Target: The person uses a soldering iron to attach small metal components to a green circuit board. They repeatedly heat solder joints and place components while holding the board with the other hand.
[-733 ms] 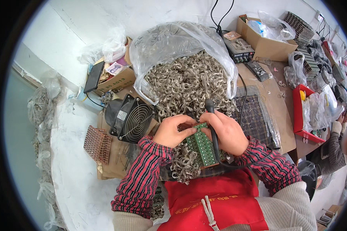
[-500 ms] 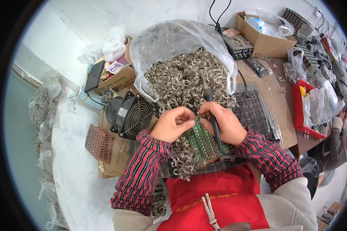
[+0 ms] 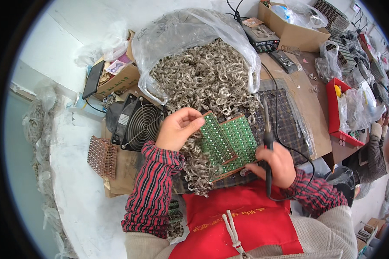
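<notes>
Right hand (image 3: 280,165) and left hand (image 3: 176,130), close together over the work in the earlier frame, now stand well apart; the soldering iron (image 3: 268,149) has swung away to the right with the former. Two green boards, a narrow board (image 3: 217,140) and a wide board (image 3: 243,134), now show fanned out, the narrow one overlapping the wide one and covering part of its face. Both lie between the hands, below the large pile of metal loops (image 3: 203,80) and just right of a smaller heap (image 3: 197,169). Finger ends behind the narrow board's corner are hidden, as are some behind the iron's handle; whether the right thumb touches the wide board cannot be told. Left grip: thumb and forefinger pinched together on the narrow board's upper left corner. Right grip: closed around the black handle, the metal shaft pointing up over the plaid cloth (image 3: 284,125). Left forearm slopes up and inward from the lower edge; right forearm comes in from the lower right, its hand turned inward toward the wide board.
</notes>
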Demonstrator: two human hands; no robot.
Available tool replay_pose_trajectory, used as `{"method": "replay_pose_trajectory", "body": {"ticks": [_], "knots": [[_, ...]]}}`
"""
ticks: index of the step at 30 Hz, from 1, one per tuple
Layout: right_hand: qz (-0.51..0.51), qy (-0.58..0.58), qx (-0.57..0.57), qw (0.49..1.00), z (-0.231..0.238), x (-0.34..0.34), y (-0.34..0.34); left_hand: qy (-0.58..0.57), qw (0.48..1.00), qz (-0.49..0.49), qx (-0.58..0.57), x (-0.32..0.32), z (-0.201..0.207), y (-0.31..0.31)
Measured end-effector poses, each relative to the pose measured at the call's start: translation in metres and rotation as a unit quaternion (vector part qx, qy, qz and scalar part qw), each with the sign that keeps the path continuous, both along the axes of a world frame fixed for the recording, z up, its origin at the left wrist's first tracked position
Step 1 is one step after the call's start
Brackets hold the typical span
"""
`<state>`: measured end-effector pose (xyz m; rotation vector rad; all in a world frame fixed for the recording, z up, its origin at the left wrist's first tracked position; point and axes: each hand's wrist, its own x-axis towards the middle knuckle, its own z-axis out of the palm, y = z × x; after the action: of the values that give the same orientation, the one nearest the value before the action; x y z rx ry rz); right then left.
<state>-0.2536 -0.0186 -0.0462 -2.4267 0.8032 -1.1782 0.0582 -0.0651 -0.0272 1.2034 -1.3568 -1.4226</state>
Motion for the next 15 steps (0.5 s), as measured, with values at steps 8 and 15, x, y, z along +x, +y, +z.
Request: {"method": "replay_pose_trajectory", "body": {"ticks": [8,15], "knots": [[-0.151,0.059,0.028,0.986,-0.033,0.009,0.05,0.008,0.994,0.107,-0.03,0.007,0.001,0.016],[-0.073,-0.142,0.172,0.972,-0.017,0.01,0.052,0.012,0.994,0.107,0.003,0.009,0.008,0.019]]}}
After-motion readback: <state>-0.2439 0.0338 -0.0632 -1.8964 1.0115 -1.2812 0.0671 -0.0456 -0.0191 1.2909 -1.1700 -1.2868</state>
